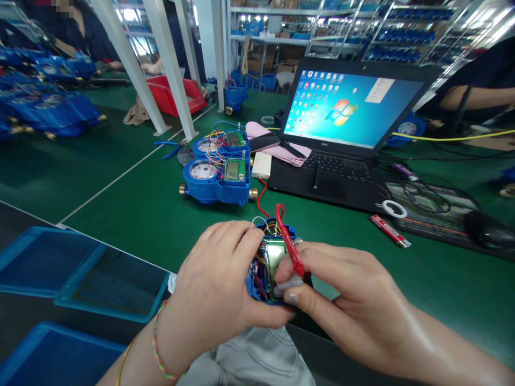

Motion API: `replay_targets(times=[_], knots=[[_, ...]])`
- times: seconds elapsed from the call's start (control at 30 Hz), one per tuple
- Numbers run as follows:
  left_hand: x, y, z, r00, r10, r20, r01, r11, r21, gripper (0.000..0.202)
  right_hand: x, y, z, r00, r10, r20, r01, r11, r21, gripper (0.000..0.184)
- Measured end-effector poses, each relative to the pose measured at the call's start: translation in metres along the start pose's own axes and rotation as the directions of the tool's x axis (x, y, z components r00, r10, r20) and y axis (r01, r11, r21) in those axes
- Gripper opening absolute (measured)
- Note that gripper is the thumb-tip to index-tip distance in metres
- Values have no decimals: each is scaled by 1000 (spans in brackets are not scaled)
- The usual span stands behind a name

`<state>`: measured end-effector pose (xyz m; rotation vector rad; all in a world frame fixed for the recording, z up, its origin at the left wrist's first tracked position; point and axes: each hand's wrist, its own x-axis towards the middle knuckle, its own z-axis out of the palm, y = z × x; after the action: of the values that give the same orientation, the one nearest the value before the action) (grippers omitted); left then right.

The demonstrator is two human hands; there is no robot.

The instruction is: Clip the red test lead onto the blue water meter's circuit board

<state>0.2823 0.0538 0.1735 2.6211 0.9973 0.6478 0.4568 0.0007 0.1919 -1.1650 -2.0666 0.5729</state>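
My left hand (219, 284) is wrapped round a small blue meter housing (257, 287) held just above the table's near edge. Inside the housing I see a green display board (273, 256) and coloured wires. My right hand (354, 305) is closed in a pinch on a red clip (290, 244) whose red lead runs up from the housing toward the meters behind. A pale bit also sits between the right thumb and finger; I cannot make out what it is.
Two blue water meters (215, 179) with open wiring stand behind the hands. An open laptop (346, 134) lies to the right, with a red tool (389, 230), cables and a white ring beside it. Blue trays (44, 260) sit lower left. Other people work at the far edges.
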Motion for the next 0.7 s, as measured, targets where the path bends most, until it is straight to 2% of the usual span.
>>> replay_targets(times=[0.53, 0.7], knots=[[2, 0, 1, 999, 12, -32, -12, 1000, 2, 48, 0, 1, 0, 1000, 7, 22, -6, 1000, -19, 10], [0, 0, 0, 1000, 11, -4, -11, 1000, -7, 47, 1, 0, 1, 1000, 11, 27, -11, 1000, 4, 12]])
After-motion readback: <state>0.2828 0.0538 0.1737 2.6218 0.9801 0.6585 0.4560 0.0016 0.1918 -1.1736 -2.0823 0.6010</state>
